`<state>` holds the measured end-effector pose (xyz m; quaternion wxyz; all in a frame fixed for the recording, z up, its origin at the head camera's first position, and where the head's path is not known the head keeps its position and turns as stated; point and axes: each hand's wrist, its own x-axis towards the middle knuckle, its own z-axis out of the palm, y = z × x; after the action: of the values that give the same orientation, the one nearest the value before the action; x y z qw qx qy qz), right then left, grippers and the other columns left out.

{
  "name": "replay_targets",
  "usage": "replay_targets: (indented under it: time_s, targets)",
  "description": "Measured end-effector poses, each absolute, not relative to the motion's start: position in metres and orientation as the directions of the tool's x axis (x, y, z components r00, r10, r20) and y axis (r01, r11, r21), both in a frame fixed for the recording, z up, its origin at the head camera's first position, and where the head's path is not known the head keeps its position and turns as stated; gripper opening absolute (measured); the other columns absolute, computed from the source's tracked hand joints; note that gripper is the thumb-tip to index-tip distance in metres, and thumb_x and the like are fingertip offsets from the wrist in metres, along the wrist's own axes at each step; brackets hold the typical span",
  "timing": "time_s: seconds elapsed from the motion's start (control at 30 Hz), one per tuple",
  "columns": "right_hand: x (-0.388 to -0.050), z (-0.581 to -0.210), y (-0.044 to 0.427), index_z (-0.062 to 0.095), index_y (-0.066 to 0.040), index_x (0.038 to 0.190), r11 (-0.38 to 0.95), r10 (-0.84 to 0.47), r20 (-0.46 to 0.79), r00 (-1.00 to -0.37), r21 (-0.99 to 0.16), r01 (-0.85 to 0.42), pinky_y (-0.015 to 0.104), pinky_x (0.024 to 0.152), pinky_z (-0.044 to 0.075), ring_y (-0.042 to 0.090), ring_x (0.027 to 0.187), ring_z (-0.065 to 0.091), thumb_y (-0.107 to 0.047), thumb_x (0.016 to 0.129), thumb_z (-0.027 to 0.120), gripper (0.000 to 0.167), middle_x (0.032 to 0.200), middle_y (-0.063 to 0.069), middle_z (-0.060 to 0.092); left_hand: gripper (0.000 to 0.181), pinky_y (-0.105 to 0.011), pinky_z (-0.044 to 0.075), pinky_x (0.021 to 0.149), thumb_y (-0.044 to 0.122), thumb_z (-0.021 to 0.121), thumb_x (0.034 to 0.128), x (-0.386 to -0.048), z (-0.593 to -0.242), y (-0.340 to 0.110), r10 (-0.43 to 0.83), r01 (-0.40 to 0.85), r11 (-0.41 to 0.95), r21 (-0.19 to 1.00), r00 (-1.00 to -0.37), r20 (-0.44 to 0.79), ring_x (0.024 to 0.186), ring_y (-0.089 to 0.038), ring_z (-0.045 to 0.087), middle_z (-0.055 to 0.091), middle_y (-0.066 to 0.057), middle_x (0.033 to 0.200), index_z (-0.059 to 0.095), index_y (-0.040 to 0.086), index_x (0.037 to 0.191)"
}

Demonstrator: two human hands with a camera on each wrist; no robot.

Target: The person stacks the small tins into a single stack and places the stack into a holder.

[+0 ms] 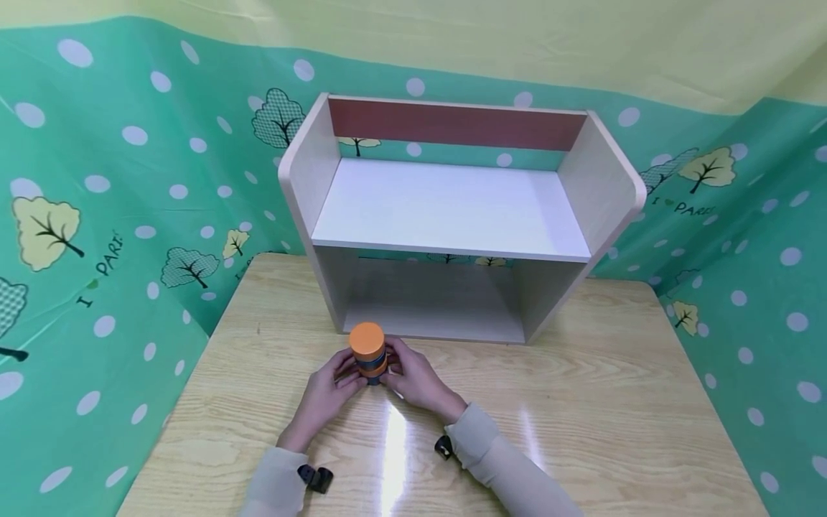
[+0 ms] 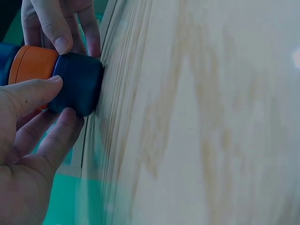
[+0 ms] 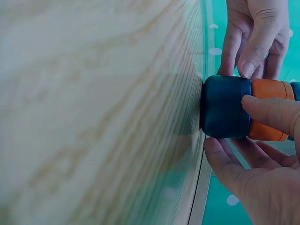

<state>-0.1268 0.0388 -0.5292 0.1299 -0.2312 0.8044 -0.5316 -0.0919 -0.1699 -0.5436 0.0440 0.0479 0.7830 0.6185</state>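
Observation:
A stack of round orange and dark blue containers (image 1: 367, 340) stands upright on the wooden table, with an orange piece on top. The bottom dark blue container (image 2: 77, 84) touches the tabletop, and an orange one (image 3: 269, 108) sits directly above it. From the left side, my left hand (image 1: 326, 391) holds the lower stack between thumb and fingers. My right hand (image 1: 420, 375) grips it from the opposite side, its thumb across the seam between blue and orange in the right wrist view. Some fingertips are hidden behind the stack.
Just behind the stack stands a white two-level shelf (image 1: 452, 212) with tall side panels and a reddish back strip. Wooden tabletop (image 1: 614, 388) extends to both sides. A green dotted curtain (image 1: 129, 179) hangs around the table.

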Motion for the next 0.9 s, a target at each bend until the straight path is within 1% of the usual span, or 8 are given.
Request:
replay_targets:
  time_s: [0.27, 0.47, 0.63, 0.9]
  targets:
    - [-0.127, -0.529, 0.045, 0.039, -0.017, 0.151, 0.327, -0.512, 0.038, -0.858, -0.915, -0.236, 0.031, 0.097, 0.053, 0.017, 0.121, 0.058, 0.0, 0.094, 0.069, 0.066, 0.137, 0.006, 0.056, 0.061, -0.027, 0.054, 0.092, -0.006, 0.073, 0.0872, -0.094, -0.546, -0.166, 0.151, 0.045, 0.223, 0.974, -0.988, 0.011, 0.123, -0.036, 0.057, 0.051, -0.026, 0.141, 0.048, -0.001, 0.143]
    - [-0.124, -0.523, 0.05, 0.04, -0.015, 0.15, 0.337, -0.495, 0.033, -0.869, -0.914, -0.227, 0.037, 0.099, 0.052, 0.021, 0.122, 0.057, -0.002, 0.094, 0.069, 0.064, 0.135, 0.007, 0.057, 0.06, -0.027, 0.054, 0.092, -0.006, 0.073, 0.088, -0.095, -0.54, -0.162, 0.171, 0.056, 0.207, 0.977, -0.985, 0.02, 0.121, -0.036, 0.059, 0.052, -0.025, 0.14, 0.049, 0.0, 0.143]
    - [-0.121, -0.52, 0.055, 0.041, -0.015, 0.15, 0.345, -0.483, 0.027, -0.875, -0.913, -0.219, 0.039, 0.099, 0.052, 0.019, 0.122, 0.057, -0.003, 0.094, 0.069, 0.064, 0.136, 0.007, 0.056, 0.06, -0.027, 0.054, 0.091, -0.006, 0.073, 0.088, -0.095, -0.535, -0.159, 0.185, 0.066, 0.205, 0.976, -0.982, 0.027, 0.12, -0.036, 0.06, 0.053, -0.025, 0.14, 0.049, 0.0, 0.142]
    - [-0.119, -0.512, 0.065, 0.04, -0.011, 0.15, 0.355, -0.465, 0.02, -0.885, -0.911, -0.207, 0.037, 0.097, 0.053, 0.02, 0.121, 0.057, -0.002, 0.094, 0.069, 0.065, 0.136, 0.008, 0.056, 0.061, -0.029, 0.054, 0.092, -0.006, 0.074, 0.0868, -0.099, -0.533, -0.152, 0.227, 0.105, 0.179, 0.978, -0.972, 0.063, 0.119, -0.035, 0.06, 0.053, -0.025, 0.139, 0.05, 0.0, 0.142]
